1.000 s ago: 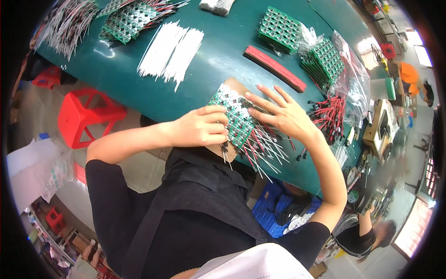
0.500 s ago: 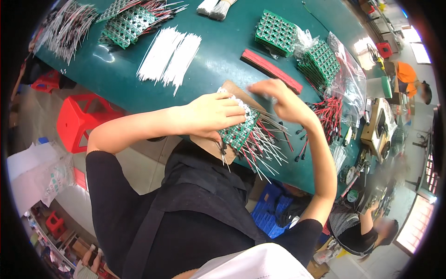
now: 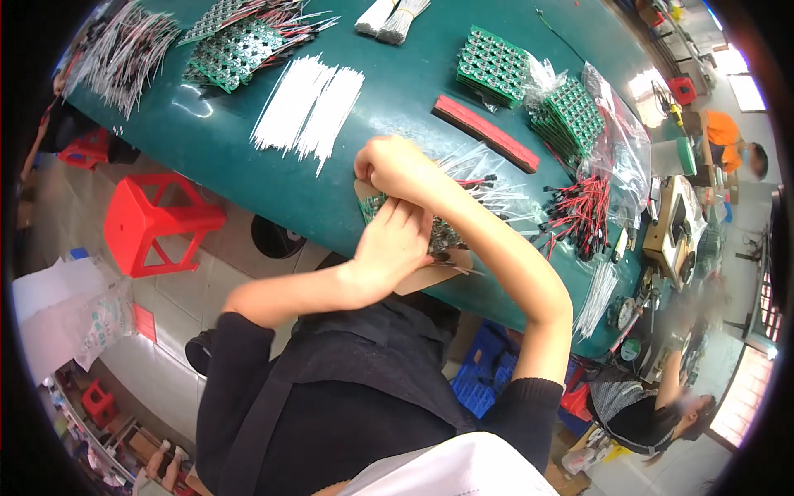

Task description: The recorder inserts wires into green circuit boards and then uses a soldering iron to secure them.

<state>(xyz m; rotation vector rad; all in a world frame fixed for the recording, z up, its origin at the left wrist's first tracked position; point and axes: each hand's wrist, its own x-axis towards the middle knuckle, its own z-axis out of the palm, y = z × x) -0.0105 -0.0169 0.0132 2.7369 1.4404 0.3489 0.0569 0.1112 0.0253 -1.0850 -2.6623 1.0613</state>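
Observation:
A green circuit board panel (image 3: 447,237) lies on a piece of brown cardboard (image 3: 423,279) at the table's near edge. White and red wires (image 3: 496,197) stick out from its right side. My left hand (image 3: 394,250) rests on the panel, fingers stretched out and pointing away from me. Just beyond it, my right hand (image 3: 399,169) is closed above the panel's far left corner, fingers curled down. Whatever is in its fingers is hidden. My right forearm crosses over the panel and covers part of it.
Two bundles of white wires (image 3: 308,107) lie left of my hands. A red foam bar (image 3: 485,132), stacked green panels (image 3: 494,66) and red-black wires (image 3: 583,217) are to the right. Wired panels (image 3: 236,56) lie far left. A red stool (image 3: 157,223) stands beside the table.
My right hand has swung left from beside the red bar to the panel's far left corner and curled closed. My left hand has shifted nearer to me on the panel.

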